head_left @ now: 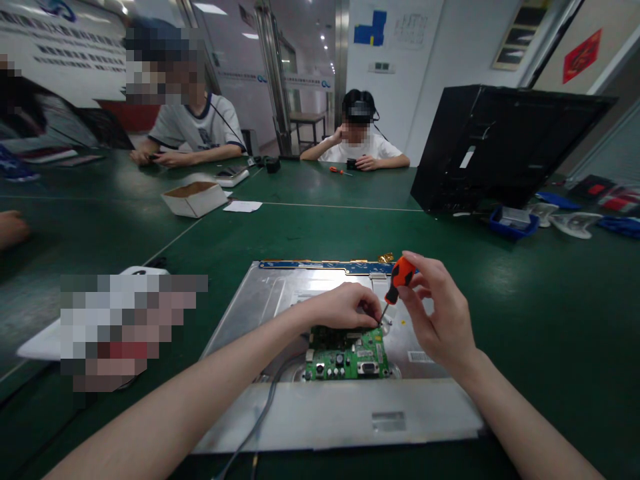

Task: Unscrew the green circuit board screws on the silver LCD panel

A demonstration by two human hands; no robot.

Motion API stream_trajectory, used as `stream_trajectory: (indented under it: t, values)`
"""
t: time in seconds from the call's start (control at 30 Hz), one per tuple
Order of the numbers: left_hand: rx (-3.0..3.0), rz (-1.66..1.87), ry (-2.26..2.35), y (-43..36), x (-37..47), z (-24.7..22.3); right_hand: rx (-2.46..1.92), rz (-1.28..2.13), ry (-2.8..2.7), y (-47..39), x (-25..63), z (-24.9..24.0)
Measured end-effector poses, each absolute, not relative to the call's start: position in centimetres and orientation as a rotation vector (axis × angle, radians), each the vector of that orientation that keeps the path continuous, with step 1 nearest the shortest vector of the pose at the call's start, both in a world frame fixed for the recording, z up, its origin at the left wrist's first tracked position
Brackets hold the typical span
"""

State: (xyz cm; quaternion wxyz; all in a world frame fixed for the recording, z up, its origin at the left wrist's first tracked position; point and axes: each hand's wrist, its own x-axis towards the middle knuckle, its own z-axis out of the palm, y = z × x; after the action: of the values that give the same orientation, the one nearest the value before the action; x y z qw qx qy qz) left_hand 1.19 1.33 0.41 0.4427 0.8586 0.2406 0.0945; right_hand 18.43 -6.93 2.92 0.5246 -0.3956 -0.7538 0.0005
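My right hand (pixel 440 307) grips the orange and black handle of a screwdriver (pixel 400 277) between thumb and fingers. The shaft slants down to the upper right corner of a green circuit board (pixel 350 357). At that corner my left hand (pixel 350 305) has its thumb and fingertips pinched close to the screwdriver's tip; anything between them is too small to make out. Part of the board's upper edge lies hidden under this hand. The board rests on a silver metal display panel (pixel 435 407), which has a blue strip board (pixel 305 267) along its far edge.
A grey cable (pixel 270 400) runs from the board's left side toward me. Beyond stand an open white box (pixel 195 200), a black monitor casing (pixel 500 147) and a blue tray (pixel 513 223). Two people sit across the green table (pixel 325 233), near another screwdriver (pixel 340 171).
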Motion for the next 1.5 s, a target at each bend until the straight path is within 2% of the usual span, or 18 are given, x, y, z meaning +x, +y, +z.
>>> stream_trajectory:
  t: [1.17,1.5]
  values:
    - [2.193,0.245,0.568,1.5,1.0,0.3,-0.949,0.06,-1.661,-6.6,18.5,1.7]
    - [2.164,0.231,0.61,1.2,1.2,0.7,-0.925,-0.013,-1.791,-6.9,18.5,2.9]
